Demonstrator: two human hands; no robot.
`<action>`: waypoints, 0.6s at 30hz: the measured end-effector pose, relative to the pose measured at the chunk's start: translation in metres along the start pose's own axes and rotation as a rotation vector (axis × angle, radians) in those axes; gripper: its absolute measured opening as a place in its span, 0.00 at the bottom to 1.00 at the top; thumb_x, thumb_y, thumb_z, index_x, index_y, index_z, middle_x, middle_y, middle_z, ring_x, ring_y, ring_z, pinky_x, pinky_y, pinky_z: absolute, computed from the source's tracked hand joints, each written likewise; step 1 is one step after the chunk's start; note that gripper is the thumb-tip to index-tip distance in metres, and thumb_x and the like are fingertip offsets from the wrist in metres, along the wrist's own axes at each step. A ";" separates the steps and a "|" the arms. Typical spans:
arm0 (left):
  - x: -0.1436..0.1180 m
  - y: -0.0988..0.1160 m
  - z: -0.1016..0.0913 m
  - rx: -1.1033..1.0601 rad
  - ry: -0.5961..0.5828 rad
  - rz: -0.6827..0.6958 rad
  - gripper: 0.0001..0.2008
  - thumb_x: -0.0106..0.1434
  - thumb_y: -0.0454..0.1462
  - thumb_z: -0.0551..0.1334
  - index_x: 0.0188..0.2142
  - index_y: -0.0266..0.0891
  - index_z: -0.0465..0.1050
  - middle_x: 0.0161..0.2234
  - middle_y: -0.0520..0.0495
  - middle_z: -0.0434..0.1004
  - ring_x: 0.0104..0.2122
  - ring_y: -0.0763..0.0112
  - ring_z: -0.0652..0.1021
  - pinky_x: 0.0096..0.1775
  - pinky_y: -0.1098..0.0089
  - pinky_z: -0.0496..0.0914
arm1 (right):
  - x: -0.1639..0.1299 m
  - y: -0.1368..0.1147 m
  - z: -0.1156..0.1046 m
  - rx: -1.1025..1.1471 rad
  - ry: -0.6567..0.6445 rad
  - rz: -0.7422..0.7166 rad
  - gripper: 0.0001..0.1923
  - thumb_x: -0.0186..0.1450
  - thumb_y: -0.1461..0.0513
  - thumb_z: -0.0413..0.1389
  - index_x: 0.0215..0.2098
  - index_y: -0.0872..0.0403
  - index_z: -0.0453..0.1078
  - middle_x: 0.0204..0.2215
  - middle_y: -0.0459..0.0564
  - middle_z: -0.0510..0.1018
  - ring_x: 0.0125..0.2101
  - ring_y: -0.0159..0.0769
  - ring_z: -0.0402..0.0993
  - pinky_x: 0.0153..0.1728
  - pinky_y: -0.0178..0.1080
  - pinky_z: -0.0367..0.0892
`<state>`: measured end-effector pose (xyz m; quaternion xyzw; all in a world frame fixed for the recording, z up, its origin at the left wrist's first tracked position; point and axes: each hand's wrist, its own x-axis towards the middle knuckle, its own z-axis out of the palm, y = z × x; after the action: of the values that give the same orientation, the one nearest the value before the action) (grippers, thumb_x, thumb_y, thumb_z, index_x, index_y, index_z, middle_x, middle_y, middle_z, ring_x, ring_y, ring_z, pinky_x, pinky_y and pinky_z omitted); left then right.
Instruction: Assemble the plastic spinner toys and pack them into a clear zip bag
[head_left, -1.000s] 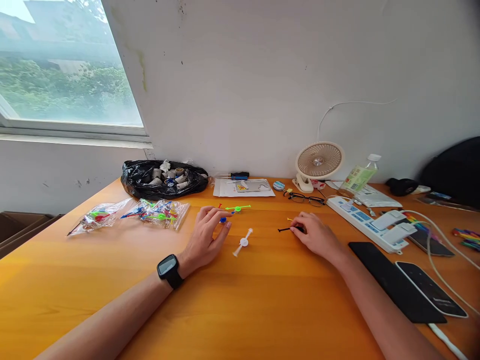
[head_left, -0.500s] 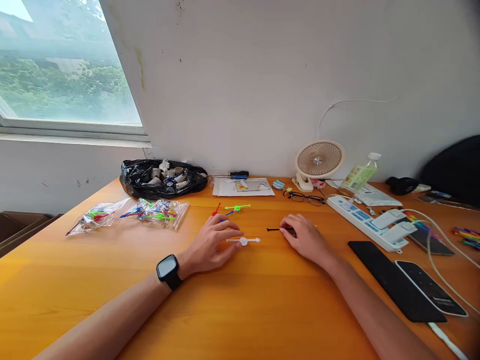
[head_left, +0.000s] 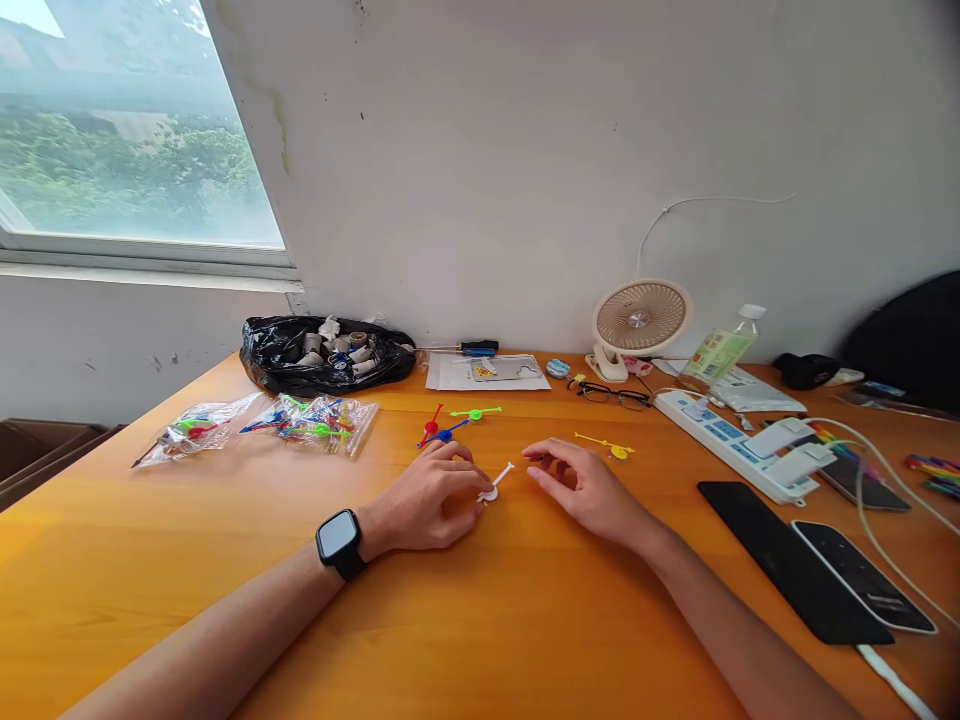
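Your left hand (head_left: 427, 500) has slid back to pinch the white spinner (head_left: 493, 486), while your right hand (head_left: 581, 485), just beside the white spinner, has closed in with its grip loosely curled, contents hidden.

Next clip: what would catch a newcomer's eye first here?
Two bare hands meet mid-table: the left hand, smartwatch on its wrist, pinches a small white spinner piece, and the right hand is just beside it. Beyond them lie red, blue, green and yellow pieces. Bags of coloured parts sit to the left.
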<state>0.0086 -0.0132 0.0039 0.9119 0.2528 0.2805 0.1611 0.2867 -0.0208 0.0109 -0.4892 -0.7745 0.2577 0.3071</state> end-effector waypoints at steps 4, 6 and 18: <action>0.000 -0.004 0.004 0.051 0.014 -0.003 0.21 0.62 0.26 0.59 0.49 0.46 0.80 0.42 0.45 0.84 0.48 0.58 0.78 0.50 0.56 0.73 | -0.001 -0.007 0.014 0.079 -0.098 -0.036 0.14 0.72 0.54 0.56 0.51 0.49 0.78 0.43 0.51 0.82 0.40 0.41 0.76 0.40 0.41 0.71; 0.000 -0.004 0.005 0.074 0.027 -0.006 0.20 0.62 0.26 0.59 0.48 0.46 0.80 0.43 0.45 0.84 0.49 0.58 0.78 0.50 0.56 0.73 | 0.000 -0.008 0.020 0.096 -0.121 -0.055 0.12 0.73 0.54 0.56 0.45 0.50 0.80 0.39 0.51 0.82 0.38 0.40 0.76 0.41 0.41 0.70; -0.001 0.004 0.002 0.101 0.044 0.012 0.13 0.68 0.40 0.64 0.52 0.49 0.79 0.54 0.46 0.80 0.55 0.53 0.73 0.57 0.50 0.69 | -0.001 -0.013 0.005 0.541 -0.134 0.501 0.27 0.71 0.40 0.51 0.44 0.53 0.73 0.15 0.40 0.70 0.14 0.26 0.50 0.18 0.32 0.45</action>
<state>0.0105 -0.0168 0.0037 0.9140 0.2647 0.2881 0.1077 0.2753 -0.0272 0.0165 -0.5470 -0.5530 0.5516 0.3013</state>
